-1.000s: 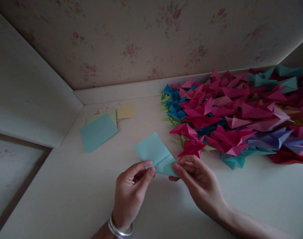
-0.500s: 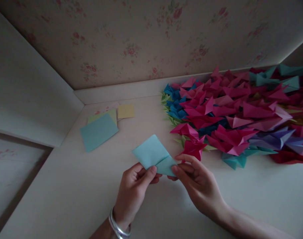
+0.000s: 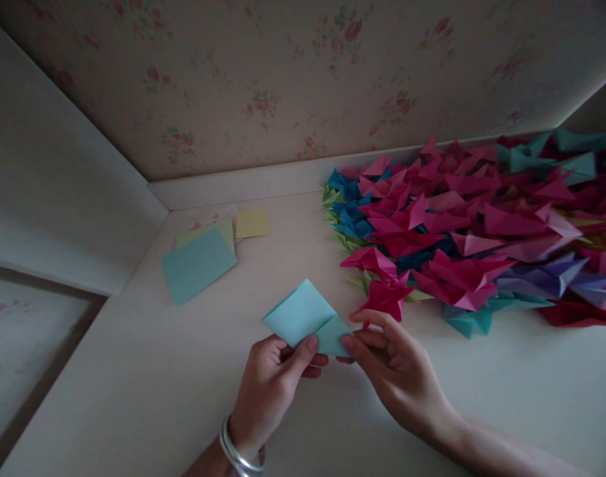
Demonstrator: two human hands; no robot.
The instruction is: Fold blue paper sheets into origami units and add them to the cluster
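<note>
Over the bench [image 3: 134,384], the left hand [image 3: 273,379] pinches the folded pale blue paper [image 3: 298,311] at its lower edge, the right hand [image 3: 400,368] its right corner; I'd line the edges up before pressing the flap [image 3: 334,338] evenly flat.

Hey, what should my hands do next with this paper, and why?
Probably press the small flap flat with the right hand: that hand pinches the flap's right corner, the left hand grips the light blue paper, and a dark line along the flap's edge suggests it may be slightly raised.
</note>
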